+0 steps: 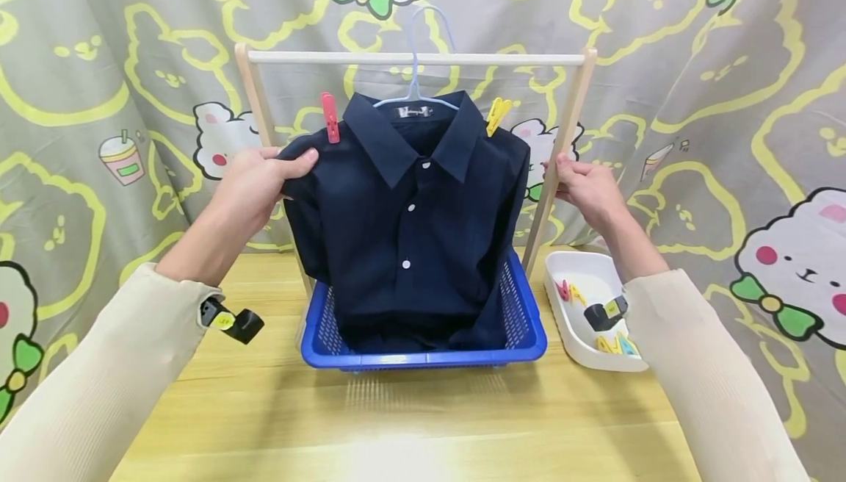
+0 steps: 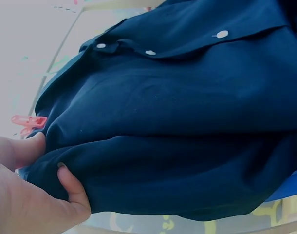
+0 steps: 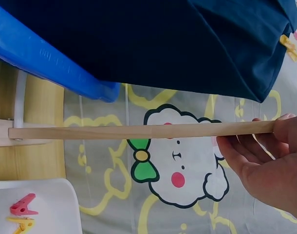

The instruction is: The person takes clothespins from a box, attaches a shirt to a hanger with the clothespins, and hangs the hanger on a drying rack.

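A dark navy shirt [image 1: 370,247] hangs on a light blue hanger [image 1: 414,74] from the rack's white bar, its lower part inside a blue basket [image 1: 423,358]. A pink clothespin [image 1: 330,118] sits at one shoulder and a yellow clothespin [image 1: 497,116] at the other. My left hand [image 1: 254,181] pinches the shirt at the left shoulder and sleeve, below the pink clothespin; the left wrist view shows thumb and fingers on the cloth. On the right, my right hand [image 3: 265,161] holds the wooden side post [image 3: 139,131] of the rack between thumb and fingers.
A white tray [image 1: 562,320] with several clothespins stands right of the basket on the wooden table [image 1: 396,423]. The rack's white bar [image 1: 317,58] spans above the shirt. A patterned grey curtain [image 1: 694,137] hangs behind and around.
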Demonstrator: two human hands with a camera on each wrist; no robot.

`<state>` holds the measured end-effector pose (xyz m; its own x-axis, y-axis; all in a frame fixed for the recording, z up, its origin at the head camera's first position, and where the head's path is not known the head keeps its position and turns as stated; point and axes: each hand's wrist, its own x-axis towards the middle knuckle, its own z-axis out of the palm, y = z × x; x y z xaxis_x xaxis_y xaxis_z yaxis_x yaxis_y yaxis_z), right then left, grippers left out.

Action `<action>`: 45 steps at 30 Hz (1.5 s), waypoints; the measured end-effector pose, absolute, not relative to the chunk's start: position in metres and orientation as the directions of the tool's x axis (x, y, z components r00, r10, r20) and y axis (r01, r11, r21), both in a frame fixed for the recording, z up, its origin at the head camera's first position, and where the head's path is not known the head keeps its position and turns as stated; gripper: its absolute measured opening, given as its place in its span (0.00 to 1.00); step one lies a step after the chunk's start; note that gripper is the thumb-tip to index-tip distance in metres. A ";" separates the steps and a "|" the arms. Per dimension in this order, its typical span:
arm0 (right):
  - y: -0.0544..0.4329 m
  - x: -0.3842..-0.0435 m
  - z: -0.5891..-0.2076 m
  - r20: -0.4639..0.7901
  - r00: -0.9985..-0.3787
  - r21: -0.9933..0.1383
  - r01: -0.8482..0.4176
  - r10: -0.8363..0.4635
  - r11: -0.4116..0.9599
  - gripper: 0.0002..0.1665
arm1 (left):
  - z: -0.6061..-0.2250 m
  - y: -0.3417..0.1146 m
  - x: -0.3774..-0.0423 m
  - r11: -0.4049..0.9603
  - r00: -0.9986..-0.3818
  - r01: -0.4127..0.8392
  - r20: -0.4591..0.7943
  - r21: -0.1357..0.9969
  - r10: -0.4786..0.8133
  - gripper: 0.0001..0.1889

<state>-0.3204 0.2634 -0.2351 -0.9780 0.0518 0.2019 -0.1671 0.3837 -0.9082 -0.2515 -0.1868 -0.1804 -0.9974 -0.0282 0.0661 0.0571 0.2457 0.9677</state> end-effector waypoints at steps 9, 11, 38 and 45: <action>0.263 -0.322 -0.235 0.207 -0.977 -0.909 -0.174 0.049 0.378 0.40 | -0.188 -0.178 -0.255 0.279 -0.994 0.077 0.095 0.957 -0.051 0.33; 0.264 -0.321 -0.235 0.206 -0.977 -0.906 -0.170 0.052 0.387 0.41 | -0.191 -0.177 -0.256 0.306 -0.994 0.072 0.094 0.949 -0.057 0.33; 0.263 -0.320 -0.238 0.214 -0.975 -0.900 -0.176 0.054 0.400 0.41 | -0.229 -0.168 -0.263 0.275 -0.995 0.050 0.071 0.960 -0.066 0.21; 0.262 -0.320 -0.239 0.240 -0.968 -0.894 -0.192 0.070 0.405 0.40 | -0.226 -0.170 -0.257 0.246 -0.993 0.068 0.090 0.967 -0.080 0.19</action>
